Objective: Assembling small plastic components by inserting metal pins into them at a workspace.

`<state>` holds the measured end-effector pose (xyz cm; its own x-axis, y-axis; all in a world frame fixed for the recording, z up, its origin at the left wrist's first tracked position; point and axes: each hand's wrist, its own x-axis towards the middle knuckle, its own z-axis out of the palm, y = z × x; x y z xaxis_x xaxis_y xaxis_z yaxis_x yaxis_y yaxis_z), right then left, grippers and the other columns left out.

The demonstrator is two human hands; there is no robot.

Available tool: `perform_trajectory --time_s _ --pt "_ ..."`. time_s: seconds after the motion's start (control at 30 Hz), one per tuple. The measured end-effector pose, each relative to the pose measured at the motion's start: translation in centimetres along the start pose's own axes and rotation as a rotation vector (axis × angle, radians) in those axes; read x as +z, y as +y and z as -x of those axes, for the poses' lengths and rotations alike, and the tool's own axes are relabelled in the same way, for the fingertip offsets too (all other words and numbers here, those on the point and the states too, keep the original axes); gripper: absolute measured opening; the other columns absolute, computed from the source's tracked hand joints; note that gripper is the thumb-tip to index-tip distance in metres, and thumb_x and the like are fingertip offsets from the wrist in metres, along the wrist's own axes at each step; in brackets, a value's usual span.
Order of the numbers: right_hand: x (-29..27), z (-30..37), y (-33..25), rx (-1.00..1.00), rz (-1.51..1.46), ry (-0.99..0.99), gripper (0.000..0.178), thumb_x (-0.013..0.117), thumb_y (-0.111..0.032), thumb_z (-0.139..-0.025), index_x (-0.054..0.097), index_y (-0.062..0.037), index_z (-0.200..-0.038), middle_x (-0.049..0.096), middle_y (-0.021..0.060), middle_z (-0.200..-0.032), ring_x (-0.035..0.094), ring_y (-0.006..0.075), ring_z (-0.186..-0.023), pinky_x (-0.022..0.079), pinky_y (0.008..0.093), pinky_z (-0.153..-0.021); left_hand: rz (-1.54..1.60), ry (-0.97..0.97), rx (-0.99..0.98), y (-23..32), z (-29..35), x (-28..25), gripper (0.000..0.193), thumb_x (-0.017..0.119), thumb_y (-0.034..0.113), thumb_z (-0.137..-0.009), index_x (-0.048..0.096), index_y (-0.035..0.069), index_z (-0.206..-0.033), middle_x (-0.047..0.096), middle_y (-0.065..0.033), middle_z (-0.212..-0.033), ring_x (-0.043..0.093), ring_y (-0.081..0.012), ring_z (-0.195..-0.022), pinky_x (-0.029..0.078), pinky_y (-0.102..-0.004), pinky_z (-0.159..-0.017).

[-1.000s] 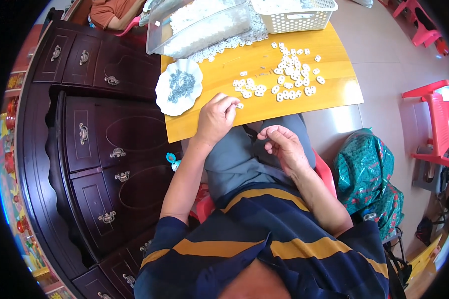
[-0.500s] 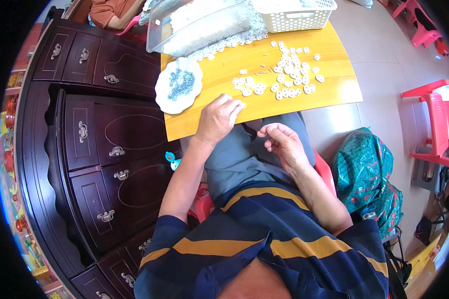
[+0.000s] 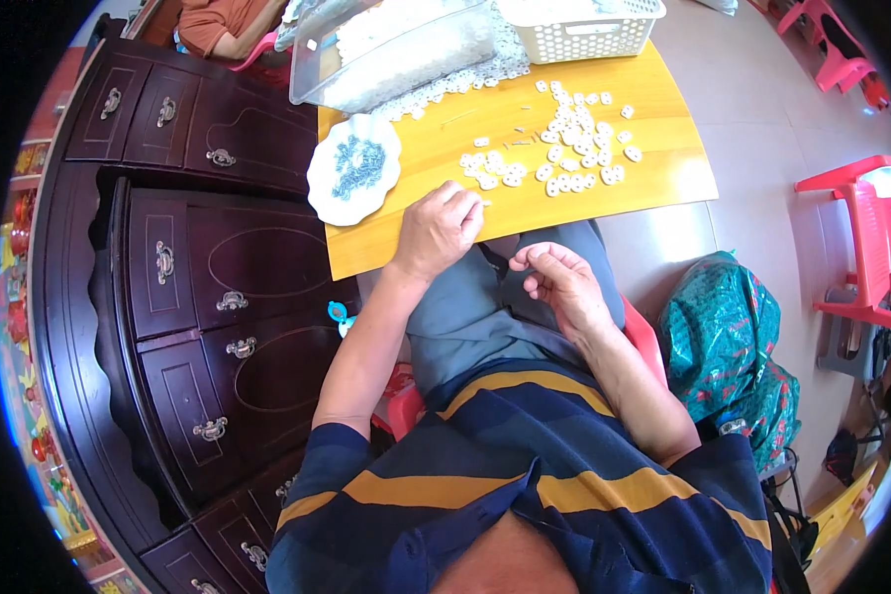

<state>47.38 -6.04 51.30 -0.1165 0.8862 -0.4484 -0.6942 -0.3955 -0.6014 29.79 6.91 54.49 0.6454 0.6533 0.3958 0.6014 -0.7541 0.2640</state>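
On the table [image 3: 436, 148], a dish [image 3: 324, 194] lies left of loose pieces [image 3: 571, 136].

a hand could pass over the desk [image 3: 426, 153] between the scalloped plate [image 3: 319, 193], left, and the scattered white pieces [image 3: 576, 131], right. the clear bin [image 3: 312, 74] and white basket [image 3: 584, 43] block the far side; the left hand [image 3: 441, 230] occupies the near edge.

Dark wood cabinet [image 3: 257, 252] on my left, pale tile floor [image 3: 752, 178] to my right, red plastic chair [image 3: 866, 243], kinda bright floor glare [image 3: 660, 236]
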Motion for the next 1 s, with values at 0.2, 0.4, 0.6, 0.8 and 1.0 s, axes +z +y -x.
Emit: perform_trajectory --time_s 0.2,0.4,0.6,0.8,1.0 --pt "0.0 0.0 -0.3 0.039 -0.058 0.011 0.021 0.058 -0.028 -0.100 0.065 -0.0094 -0.105 0.069 -0.0008 -0.094 0.057 0.0038 -0.069 0.046 0.0189 -0.063 0.177 -0.012 0.111 4.0 0.0 -1.3 0.007 0.069 0.006 -0.079 0.063 0.007 -0.081 0.059 -0.0067 -0.076 0.062 -0.0258 -0.067 0.051 -0.0372 -0.058" --pt "-0.7 -0.4 0.3 0.038 -0.096 -0.041 0.017 0.060 -0.027 -0.100 0.063 -0.0101 -0.101 0.067 -0.0021 -0.089 0.059 0.0038 -0.070 0.048 0.0188 -0.063 0.236 -0.098 0.165 5.5 0.1 -1.9 0.010 0.072 0.003 -0.077 0.067 0.006 -0.084 0.061 -0.0077 -0.077 0.063 -0.0258 -0.069 0.051 -0.0361 -0.060" --pt "-0.9 -0.4 -0.2 0.088 -0.235 -0.084 0.008 0.064 -0.013 -0.097 0.064 -0.0082 -0.103 0.067 -0.0018 -0.089 0.060 0.0030 -0.068 0.050 0.0165 -0.061 0.306 -0.137 0.119 5.8 0.0 -2.1 0.011 0.072 0.001 -0.078 0.068 0.005 -0.088 0.062 -0.0087 -0.078 0.063 -0.0262 -0.068 0.051 -0.0346 -0.060" --pt "-0.8 -0.5 -0.3 0.096 -0.261 -0.091 0.011 0.066 -0.010 -0.095 0.063 -0.0076 -0.106 0.069 -0.0001 -0.091 0.061 0.0037 -0.069 0.051 0.0164 -0.062 0.543 -0.161 -0.027 5.8 0.3 -2.1 0.016 0.068 -0.005 -0.083 0.068 0.002 -0.097 0.067 -0.0076 -0.083 0.066 -0.0182 -0.072 0.052 -0.0282 -0.063" --pt "-0.9 -0.6 0.0 0.034 -0.173 -0.027 0.009 0.062 -0.010 -0.097 0.063 -0.0077 -0.106 0.070 0.0018 -0.097 0.063 0.0050 -0.073 0.052 0.0180 -0.065 0.692 -0.057 -0.354 5.3 0.7 -1.7 0.011 0.066 -0.003 -0.086 0.066 -0.001 -0.098 0.068 -0.0049 -0.082 0.065 -0.0092 -0.068 0.053 -0.0227 -0.062"
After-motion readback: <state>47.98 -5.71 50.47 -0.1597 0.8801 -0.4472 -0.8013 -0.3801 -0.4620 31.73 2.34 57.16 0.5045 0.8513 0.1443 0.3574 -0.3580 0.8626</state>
